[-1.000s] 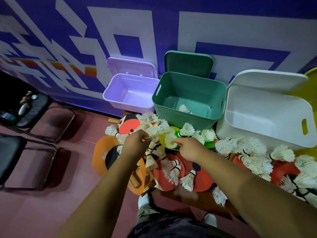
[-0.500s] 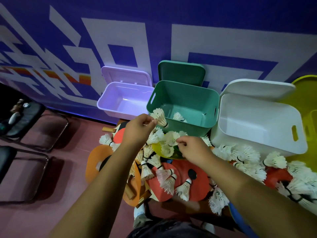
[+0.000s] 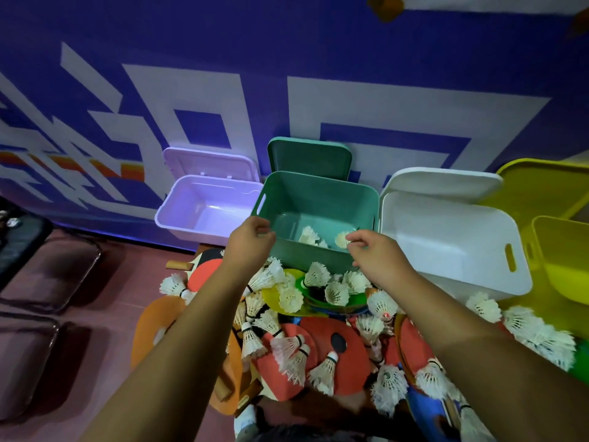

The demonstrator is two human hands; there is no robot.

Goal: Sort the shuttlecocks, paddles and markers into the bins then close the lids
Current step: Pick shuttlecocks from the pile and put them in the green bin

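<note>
The green bin [image 3: 322, 260] stands open in the middle with a few white shuttlecocks [image 3: 308, 236] on its floor. My left hand [image 3: 251, 242] hovers over the bin's near left corner, its fingers loosely curled with nothing visible in them. My right hand [image 3: 377, 255] is over the bin's near right rim and pinches a shuttlecock [image 3: 342, 239] at its fingertips, inside the bin's mouth. In front of the bins lies a heap of several shuttlecocks [image 3: 336, 293] on red and orange paddles [image 3: 344, 355]. No markers are visible.
A purple bin [image 3: 178, 218] with its lid up stands left of the green one, a white bin [image 3: 471, 282] with its lid up stands right, and a yellow bin [image 3: 561, 266] is at the far right. Black chairs [image 3: 38, 269] stand at the left. A blue patterned wall runs behind.
Both hands rose from the pile to the green bin's near rim. The shuttlecock my left hand carried is gone from it, and more shuttlecocks lie in the bin.
</note>
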